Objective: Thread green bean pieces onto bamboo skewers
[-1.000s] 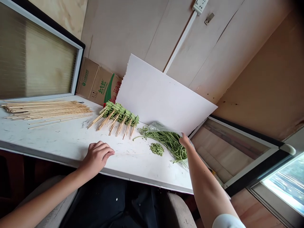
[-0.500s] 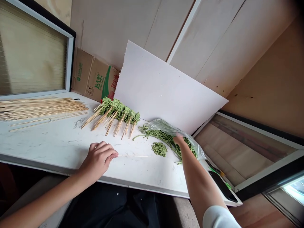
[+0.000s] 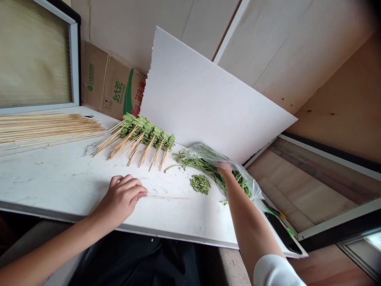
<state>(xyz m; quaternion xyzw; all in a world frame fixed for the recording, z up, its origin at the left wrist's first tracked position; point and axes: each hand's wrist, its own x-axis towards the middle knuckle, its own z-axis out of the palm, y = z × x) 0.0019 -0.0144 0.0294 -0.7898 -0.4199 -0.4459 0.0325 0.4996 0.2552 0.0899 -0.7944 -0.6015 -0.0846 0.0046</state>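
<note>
Near the front of the white table, my left hand (image 3: 126, 196) is closed on one end of a thin wooden skewer (image 3: 169, 196), which points right. My right hand (image 3: 224, 166) reaches into a clear plastic bag (image 3: 205, 149) of long green beans (image 3: 198, 163); its fingers are hidden under the plastic and among the beans. Between the hands lies a small heap of cut bean pieces (image 3: 200, 184). Further back, several bundles of skewers threaded with green bean pieces (image 3: 147, 131) lie in a row, their bare sticks toward me.
Many bare skewers (image 3: 50, 128) lie at the left. A cardboard box (image 3: 111, 83) and a leaning white board (image 3: 205, 95) stand behind. On the right are a black phone (image 3: 282, 232) and a framed glass panel (image 3: 315, 186). The table's front edge (image 3: 178, 239) runs just before me.
The camera view has shifted slightly. My right hand has gone a little deeper under the plastic bag. My left hand still holds the skewer in about the same place.
</note>
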